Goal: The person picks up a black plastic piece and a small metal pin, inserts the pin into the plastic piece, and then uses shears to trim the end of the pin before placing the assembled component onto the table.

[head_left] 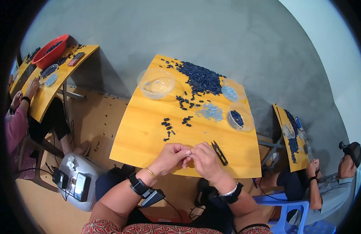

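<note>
At the table's near edge my left hand [170, 158] and my right hand [205, 161] meet, fingertips pinched together. Whatever lies between the fingers is too small or hidden to make out. Black thread snips [219, 153] lie just right of my right hand. Beyond my hands, a few small black cylindrical parts [167, 124] are set out in a loose group. A scatter of small silvery-blue pins [211, 112] sits farther back, and behind it is a large heap of black parts [202, 77].
On the yellow table [137, 136] stand a clear bowl [157, 93] at left, a tilted clear tub with pins [230, 93], and a clear bowl [248, 123] holding black parts. People work at side tables left and right. A grey stool [92, 171] with a phone [82, 187] is at my left.
</note>
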Tool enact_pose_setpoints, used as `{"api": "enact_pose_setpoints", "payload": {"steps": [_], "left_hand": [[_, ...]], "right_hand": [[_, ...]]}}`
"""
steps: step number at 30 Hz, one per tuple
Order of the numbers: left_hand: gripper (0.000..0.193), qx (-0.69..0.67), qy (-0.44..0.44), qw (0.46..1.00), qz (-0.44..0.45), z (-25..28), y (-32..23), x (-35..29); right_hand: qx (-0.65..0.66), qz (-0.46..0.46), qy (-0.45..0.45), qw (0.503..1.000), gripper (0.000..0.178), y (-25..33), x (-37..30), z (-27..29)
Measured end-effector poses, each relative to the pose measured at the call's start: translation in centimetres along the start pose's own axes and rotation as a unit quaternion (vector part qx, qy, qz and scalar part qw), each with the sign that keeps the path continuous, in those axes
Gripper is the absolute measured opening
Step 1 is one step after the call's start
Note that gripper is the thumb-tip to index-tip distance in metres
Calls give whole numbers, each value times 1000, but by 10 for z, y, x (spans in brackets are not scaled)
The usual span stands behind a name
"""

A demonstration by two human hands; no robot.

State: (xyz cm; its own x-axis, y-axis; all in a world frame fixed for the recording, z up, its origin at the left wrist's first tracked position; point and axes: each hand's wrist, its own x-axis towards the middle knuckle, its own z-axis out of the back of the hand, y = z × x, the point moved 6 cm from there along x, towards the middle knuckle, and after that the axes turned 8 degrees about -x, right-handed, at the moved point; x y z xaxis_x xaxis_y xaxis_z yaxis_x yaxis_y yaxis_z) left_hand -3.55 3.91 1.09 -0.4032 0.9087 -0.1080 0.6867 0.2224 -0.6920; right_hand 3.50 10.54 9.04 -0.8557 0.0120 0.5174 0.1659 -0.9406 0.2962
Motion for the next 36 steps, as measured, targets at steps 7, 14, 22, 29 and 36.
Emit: {"api": "enact_pose_setpoints", "payload": {"steps": [7, 14, 22, 29, 36], "left_hand": [[11, 11, -11, 1000, 2, 0, 3, -1], [11, 20, 6, 1000, -11, 1, 4, 3], [11, -13, -17, 1000, -3, 2, 2, 1], [12, -35, -18, 999, -12, 5, 4, 3], [11, -106, -21, 994, -4, 10, 3, 4]], "right_hand": [[-132, -81, 38, 987, 17, -52, -47, 16], [-198, -105, 27, 974, 14, -131, -43, 31], [-73, -68, 37, 994, 10, -97, 14, -4], [-101, -114, 102, 983, 10, -113, 8, -21], [409, -286, 2, 867, 7, -74, -13, -22]]}}
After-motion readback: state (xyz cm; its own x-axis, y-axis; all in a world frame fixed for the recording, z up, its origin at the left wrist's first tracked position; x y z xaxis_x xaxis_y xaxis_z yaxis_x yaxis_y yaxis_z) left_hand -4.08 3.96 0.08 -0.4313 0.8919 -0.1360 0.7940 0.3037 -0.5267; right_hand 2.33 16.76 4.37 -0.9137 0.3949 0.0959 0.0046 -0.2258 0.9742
